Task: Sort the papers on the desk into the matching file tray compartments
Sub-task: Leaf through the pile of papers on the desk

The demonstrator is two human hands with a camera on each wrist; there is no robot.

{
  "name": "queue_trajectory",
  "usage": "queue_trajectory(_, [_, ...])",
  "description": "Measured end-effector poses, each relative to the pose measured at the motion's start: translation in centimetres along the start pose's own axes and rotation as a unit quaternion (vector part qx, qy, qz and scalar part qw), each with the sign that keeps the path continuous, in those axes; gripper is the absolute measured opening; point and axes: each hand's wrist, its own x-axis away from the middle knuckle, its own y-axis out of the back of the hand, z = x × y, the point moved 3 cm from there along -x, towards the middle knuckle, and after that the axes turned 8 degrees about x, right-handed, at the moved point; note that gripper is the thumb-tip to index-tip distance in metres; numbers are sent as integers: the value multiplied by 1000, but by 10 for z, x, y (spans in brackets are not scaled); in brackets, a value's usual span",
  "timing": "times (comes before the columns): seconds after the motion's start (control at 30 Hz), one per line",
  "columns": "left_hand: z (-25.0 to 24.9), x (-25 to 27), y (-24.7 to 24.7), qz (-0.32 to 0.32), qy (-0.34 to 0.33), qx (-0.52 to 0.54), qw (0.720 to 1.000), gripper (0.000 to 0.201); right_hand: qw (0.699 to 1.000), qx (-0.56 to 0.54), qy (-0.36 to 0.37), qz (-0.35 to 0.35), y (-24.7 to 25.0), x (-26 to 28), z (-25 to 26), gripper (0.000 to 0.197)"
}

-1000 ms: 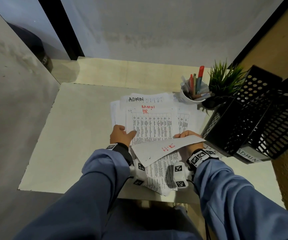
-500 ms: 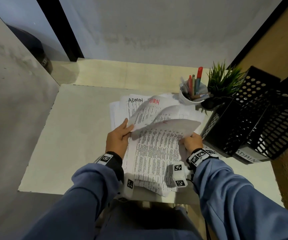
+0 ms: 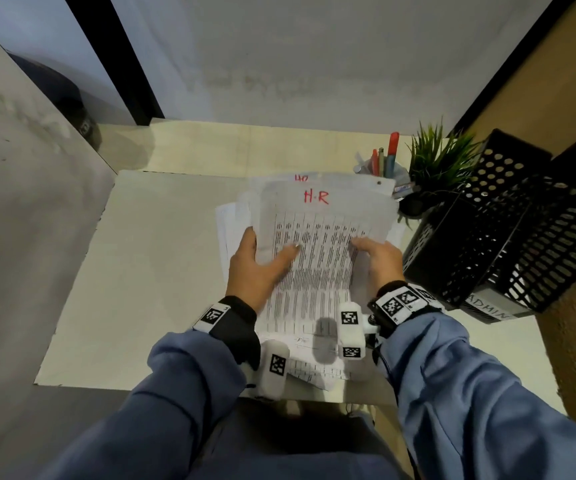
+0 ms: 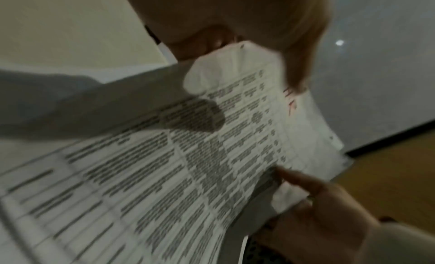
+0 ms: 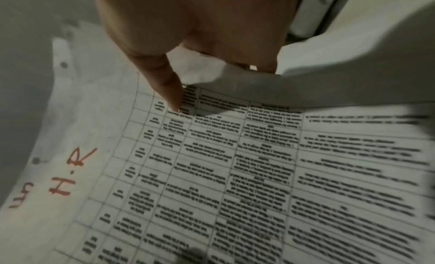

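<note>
A stack of printed sheets [image 3: 324, 237] is lifted off the desk; its top page has a table and a red "H.R" heading [image 5: 70, 173]. My left hand [image 3: 262, 261] grips the stack's left edge, thumb on the page and fingers behind. My right hand [image 3: 376, 258] pinches the right edge, thumb [image 5: 169, 93] pressed on the print. More sheets [image 3: 231, 230] lie flat underneath. The black mesh file tray [image 3: 508, 230] stands at the right, one compartment labelled ADMIN [image 3: 491, 308].
A white cup of pens [image 3: 383, 168] and a small green plant [image 3: 435, 164] sit behind the papers, beside the tray. The pale desk top [image 3: 148, 271] stretches to the left, ending at a grey side wall [image 3: 20, 168]. The front desk edge is near my sleeves.
Both hands have flipped through the sheets and raised the stack upright; a page headed "H.R" faces me where "ADMIN" pages showed before. The left hand moved up to the stack's edge.
</note>
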Motion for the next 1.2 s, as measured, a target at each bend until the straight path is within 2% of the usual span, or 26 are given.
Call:
queue_trajectory(0.07, [-20,3,-3,-44,-72,-62,994,24,997,28,76,-1,-1,10,20,23])
queue_trajectory(0.13, [-30,1,-4,-73,-121,-62,988,18,986,54,157,-2,-1,22,39,22])
queue_trajectory(0.2, [-35,-1,-3,-86,-137,-50,985,17,976,56,209,8,1,31,47,31])
queue_trajectory(0.3, [-23,-2,0,-86,-103,-81,988,26,977,82,196,-1,1,39,36,33])
queue_trajectory(0.37, [-2,0,2,-59,-48,-106,992,30,980,135,145,-1,-1,38,14,14])
queue_trajectory(0.47, [16,6,7,-46,9,-124,991,17,984,152,93,1,4,33,-7,13])
queue_trajectory(0.57, [-20,8,-6,-14,-44,-125,991,2,984,131,118,-33,23,24,9,28])
queue_trajectory(0.67, [-75,5,-40,45,-118,-128,984,12,977,136,138,-87,61,14,18,28])
queue_trajectory(0.73, [-106,0,-70,93,-154,-159,971,23,967,178,139,-116,91,8,14,15])
queue_trajectory(0.77, [-118,-3,-86,114,-172,-184,961,26,954,235,132,-129,105,6,9,12])
queue_trajectory(0.8, [-130,-5,-102,133,-193,-215,948,30,928,322,121,-143,118,5,3,18])
queue_trajectory(0.87, [-146,-8,-135,161,-223,-269,923,38,847,497,104,-155,140,7,-12,30])
queue_trajectory(0.9, [-151,-9,-151,171,-233,-285,914,42,815,549,105,-152,147,11,-19,35])
queue_trajectory(0.93, [-154,-10,-166,181,-242,-298,905,43,798,577,102,-139,151,14,-26,38])
queue_trajectory(1.03, [-148,-15,-208,204,-251,-344,882,35,769,617,118,-114,160,13,-43,39])
queue_trajectory(1.1, [-135,-21,-231,212,-250,-379,865,22,752,629,151,-125,162,9,-47,29])
queue_trajectory(1.2, [-115,-32,-255,208,-237,-431,846,16,751,620,177,-142,160,5,-46,15])
